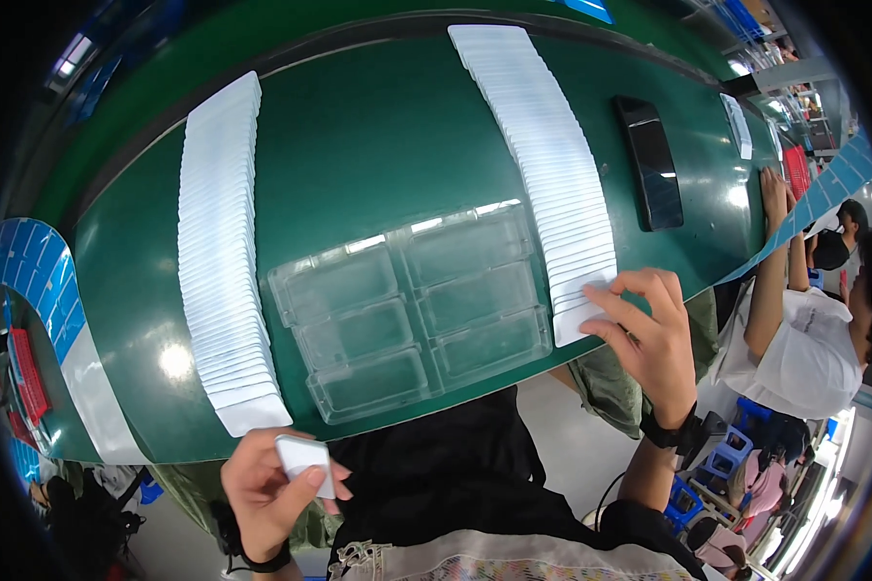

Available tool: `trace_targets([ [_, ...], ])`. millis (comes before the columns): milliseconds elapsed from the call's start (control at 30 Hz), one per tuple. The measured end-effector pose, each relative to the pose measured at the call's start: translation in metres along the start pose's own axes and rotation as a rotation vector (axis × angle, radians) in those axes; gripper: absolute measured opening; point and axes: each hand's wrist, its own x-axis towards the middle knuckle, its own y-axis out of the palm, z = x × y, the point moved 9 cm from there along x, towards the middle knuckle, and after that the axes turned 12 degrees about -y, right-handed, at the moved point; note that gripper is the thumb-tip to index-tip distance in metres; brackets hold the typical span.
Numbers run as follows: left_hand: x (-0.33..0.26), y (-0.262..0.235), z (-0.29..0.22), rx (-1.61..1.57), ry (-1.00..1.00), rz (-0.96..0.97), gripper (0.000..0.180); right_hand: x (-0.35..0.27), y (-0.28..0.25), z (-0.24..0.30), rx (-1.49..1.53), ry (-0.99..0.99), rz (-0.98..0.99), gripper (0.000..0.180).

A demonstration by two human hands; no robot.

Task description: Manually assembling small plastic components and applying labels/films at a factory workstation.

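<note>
My left hand is closed round a small white rectangular piece, just off the table's near edge. It looks like a card or a thin stack of cards; its thickness is hard to judge. My right hand reaches the near end of the right-hand row of overlapping white cards. Its thumb and index finger are curled at the edge of the nearest white card. A second long row of white cards is fanned out on the left. Between the rows lies a clear plastic tray with several compartments.
A black phone rests on the green table right of the cards. Blue-and-white strips bound the table at left and right. Beyond the right strip, another person's arms reach the table. Red baskets stand far left.
</note>
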Motion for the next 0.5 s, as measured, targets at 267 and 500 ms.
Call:
trace_targets([
  [267, 0.012, 0.020, -0.003, 0.103, 0.040, 0.010, 0.027, 0.007, 0.008, 0.000, 0.320, 0.181, 0.387, 0.024],
  [500, 0.004, 0.040, -0.067, 0.630, 0.593, -0.263, 0.025, 0.042, -0.005, 0.044, 0.789, -0.071, 0.364, 0.020],
])
